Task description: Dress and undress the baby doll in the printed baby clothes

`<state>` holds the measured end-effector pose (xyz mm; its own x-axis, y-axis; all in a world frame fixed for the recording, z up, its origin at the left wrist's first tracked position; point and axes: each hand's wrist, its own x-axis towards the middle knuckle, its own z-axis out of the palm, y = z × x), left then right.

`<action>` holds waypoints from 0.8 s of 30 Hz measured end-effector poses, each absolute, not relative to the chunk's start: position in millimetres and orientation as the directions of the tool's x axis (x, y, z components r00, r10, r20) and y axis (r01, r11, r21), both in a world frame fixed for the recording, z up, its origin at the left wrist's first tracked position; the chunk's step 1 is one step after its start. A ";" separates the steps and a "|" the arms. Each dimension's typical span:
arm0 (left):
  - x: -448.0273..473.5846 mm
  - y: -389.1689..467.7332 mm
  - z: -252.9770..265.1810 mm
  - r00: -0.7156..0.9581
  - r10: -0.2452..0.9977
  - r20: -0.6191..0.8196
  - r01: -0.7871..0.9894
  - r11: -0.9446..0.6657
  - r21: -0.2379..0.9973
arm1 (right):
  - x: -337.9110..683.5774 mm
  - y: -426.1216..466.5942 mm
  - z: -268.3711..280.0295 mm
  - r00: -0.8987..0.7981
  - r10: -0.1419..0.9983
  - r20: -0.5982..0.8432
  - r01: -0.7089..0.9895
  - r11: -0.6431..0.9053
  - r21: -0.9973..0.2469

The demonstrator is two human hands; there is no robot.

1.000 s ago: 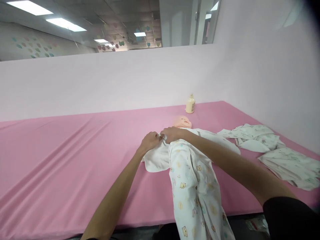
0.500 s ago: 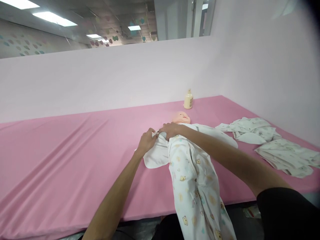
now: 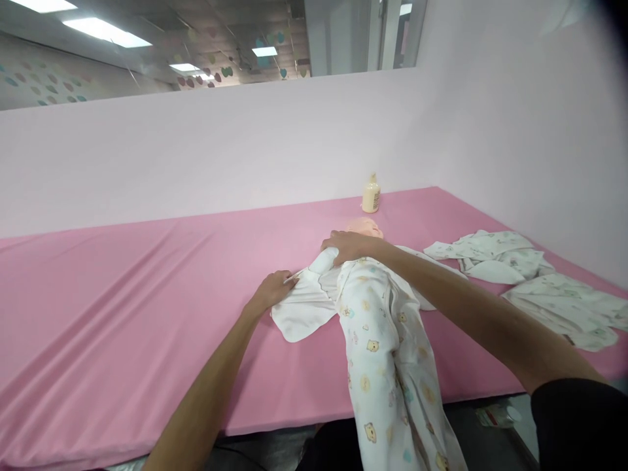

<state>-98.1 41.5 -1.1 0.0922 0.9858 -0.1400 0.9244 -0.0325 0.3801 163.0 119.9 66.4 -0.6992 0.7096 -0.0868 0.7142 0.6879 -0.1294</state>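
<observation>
A baby doll (image 3: 366,226) lies on the pink mat, its head at the far end and mostly behind my right hand. White cloth with bear-print legs, a baby garment (image 3: 373,347), covers its body and hangs over the mat's near edge. My left hand (image 3: 273,290) pinches the outer edge of the garment's white part and pulls it taut to the left. At the doll's upper body, my right hand (image 3: 347,246) has its fingers curled on a rounded white sleeve end (image 3: 324,260). What lies inside that sleeve is hidden.
A cream pump bottle (image 3: 371,195) stands near the back wall. Printed baby clothes (image 3: 505,255) lie crumpled at right, with another folded garment (image 3: 564,307) nearer. The pink mat (image 3: 122,327) shows wrinkles at left. White panels (image 3: 220,150) rise behind and on the right.
My left hand has moved left and down, stretching the white cloth away from my right hand. My right hand has shifted slightly right and up, baring more of the white sleeve.
</observation>
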 end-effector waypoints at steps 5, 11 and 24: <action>-78.6 31.8 -5.3 -0.097 0.992 -0.076 0.930 0.117 0.349 | 163.5 114.5 69.4 -0.678 0.733 -0.055 0.733 0.670 -0.119; -58.7 23.0 -5.0 -0.253 0.967 -0.024 0.812 0.226 0.539 | 150.4 107.0 71.4 -0.675 0.733 -0.079 0.735 0.678 0.012; -60.2 22.5 3.2 -0.233 0.970 -0.066 0.798 0.229 0.557 | 105.0 85.3 48.0 -0.806 0.587 -0.068 0.536 0.775 0.333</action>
<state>-60.2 22.5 3.2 -0.2325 0.9703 -0.0665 0.7982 0.2294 0.5570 105.0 85.3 48.0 -0.8064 0.5874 -0.0684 0.5365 0.7753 0.3335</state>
